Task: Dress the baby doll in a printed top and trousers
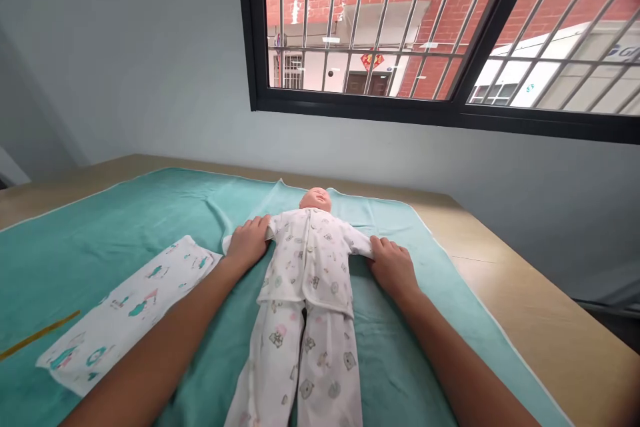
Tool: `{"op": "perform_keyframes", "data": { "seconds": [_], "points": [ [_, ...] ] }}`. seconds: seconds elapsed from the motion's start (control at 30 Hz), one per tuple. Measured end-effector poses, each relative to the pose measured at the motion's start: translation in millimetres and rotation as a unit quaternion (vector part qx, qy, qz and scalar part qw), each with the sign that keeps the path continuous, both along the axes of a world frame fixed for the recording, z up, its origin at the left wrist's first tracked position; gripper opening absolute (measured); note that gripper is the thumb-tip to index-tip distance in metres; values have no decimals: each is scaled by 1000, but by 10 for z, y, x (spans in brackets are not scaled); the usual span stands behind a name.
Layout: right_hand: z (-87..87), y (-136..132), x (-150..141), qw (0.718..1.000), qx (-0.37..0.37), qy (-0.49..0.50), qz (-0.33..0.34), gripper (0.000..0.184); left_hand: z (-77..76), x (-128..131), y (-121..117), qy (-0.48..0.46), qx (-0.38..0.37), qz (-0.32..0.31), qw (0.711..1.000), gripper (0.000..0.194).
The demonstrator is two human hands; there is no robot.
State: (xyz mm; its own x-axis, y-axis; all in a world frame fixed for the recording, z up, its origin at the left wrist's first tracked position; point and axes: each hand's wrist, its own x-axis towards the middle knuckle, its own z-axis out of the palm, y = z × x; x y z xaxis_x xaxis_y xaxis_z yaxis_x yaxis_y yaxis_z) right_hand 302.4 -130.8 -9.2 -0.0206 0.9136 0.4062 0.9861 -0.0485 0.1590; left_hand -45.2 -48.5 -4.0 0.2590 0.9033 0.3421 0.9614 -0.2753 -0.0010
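Note:
A baby doll [316, 199] lies face up on a teal blanket [395, 360], its head toward the window. It wears a white printed jacket [313, 257] with a front opening and matching trousers [325, 367]. Both doll arms are spread out to the sides. My left hand [250, 240] is closed round the end of the sleeve on the left, with a bit of white cloth showing beyond it. On the other side, my right hand [393, 263] grips the end of the right-hand sleeve. The doll's hands are hidden.
To the left of the doll lies a folded white printed cloth [135, 300], partly behind my left forearm. A thin yellow-brown strip [40, 335] rests beside it. The wooden table [500, 280] shows round the blanket. A barred window [380, 107] is in the wall behind.

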Motion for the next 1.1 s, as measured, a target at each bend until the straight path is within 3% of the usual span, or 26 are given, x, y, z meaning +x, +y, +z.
{"op": "perform_keyframes", "data": {
  "seconds": [0.2,0.43,0.63,0.73,0.83,0.97,1.1],
  "points": [
    [59,-2,141,1000,7,-3,-16,19,-58,-242,64,-8,-11,72,997,37],
    [18,-23,210,999,41,-1,-7,24,-76,-221,70,-4,30,101,994,41],
    [15,-72,148,998,59,-14,35,26,-103,-226,81,-22,-5,76,997,48],
    [17,-96,13,994,63,-6,92,33,-96,-199,30,-16,34,62,997,53],
    [-24,-99,-116,990,57,11,132,49,-93,-107,-61,5,96,-11,995,59],
    [-109,-73,-168,990,46,16,130,60,-141,63,-141,20,98,-115,988,58],
    [-140,-60,-142,991,39,16,126,56,-201,133,-125,8,62,-102,993,58]
  ]
}}
